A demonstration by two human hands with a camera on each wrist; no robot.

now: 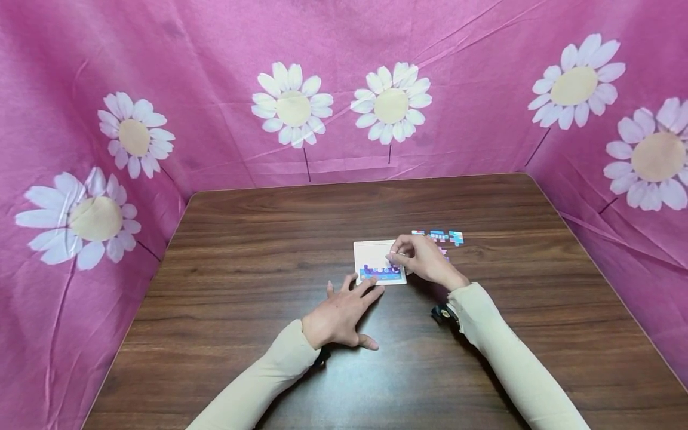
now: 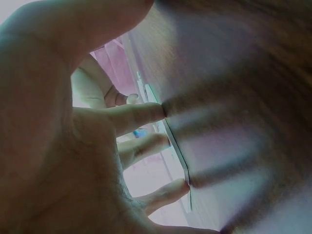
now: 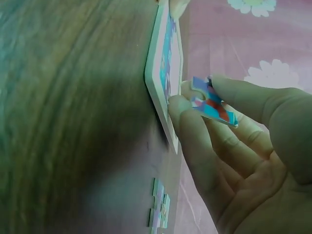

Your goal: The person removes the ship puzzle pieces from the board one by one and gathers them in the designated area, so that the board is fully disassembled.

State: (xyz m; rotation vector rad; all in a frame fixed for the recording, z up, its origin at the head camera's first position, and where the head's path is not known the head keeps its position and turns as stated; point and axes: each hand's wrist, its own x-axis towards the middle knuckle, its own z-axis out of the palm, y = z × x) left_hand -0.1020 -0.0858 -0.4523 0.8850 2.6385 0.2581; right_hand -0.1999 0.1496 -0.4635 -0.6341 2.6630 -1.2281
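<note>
A pink daisy-print cloth (image 1: 344,36) hangs behind the wood-grained counter (image 1: 258,239), over which my left grip (image 1: 340,313) is released with its fingers spread, while my right grip (image 1: 428,261) pinches something small between thumb and fingers. The white puzzle tray (image 1: 371,254) lies flat before me, my left fingertips touching its near edge, a blue-and-purple row (image 1: 384,274) set along its near side and loose pieces (image 1: 455,237) just beside its far right corner. Smallest is the puzzle piece (image 3: 214,105) I'm grasping, blue and red, held at the tray's right part.
</note>
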